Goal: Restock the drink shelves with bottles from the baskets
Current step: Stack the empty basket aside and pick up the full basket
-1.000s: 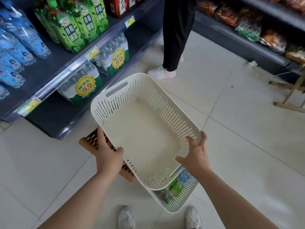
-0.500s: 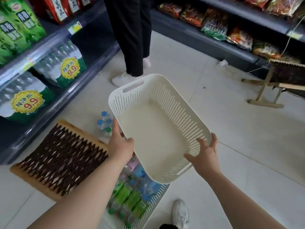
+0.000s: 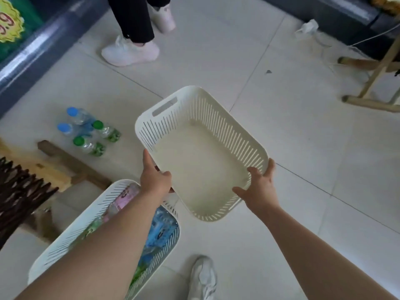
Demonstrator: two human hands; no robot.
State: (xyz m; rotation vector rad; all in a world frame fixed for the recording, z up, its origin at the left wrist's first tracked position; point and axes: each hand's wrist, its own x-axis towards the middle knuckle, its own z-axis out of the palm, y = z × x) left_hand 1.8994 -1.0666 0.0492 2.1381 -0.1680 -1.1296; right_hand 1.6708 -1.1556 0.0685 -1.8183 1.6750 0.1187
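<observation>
Hands are gripping an empty white basket by its near corners, left hand and right hand with fingers wrapping the rim, probably clearing it aside from the stocked basket holding bottles on the floor.

The single head view looked steeply down from above at the tiled floor, close over both outstretched forearms. The left hand and right hand sat near the middle of the frame with the empty basket they held, and the wearer's own shoe showed at the bottom edge. The view faced along the aisle, with a shelf base at upper left, a second person's shoe at the top, and wide-angle bending at the edges.
</observation>
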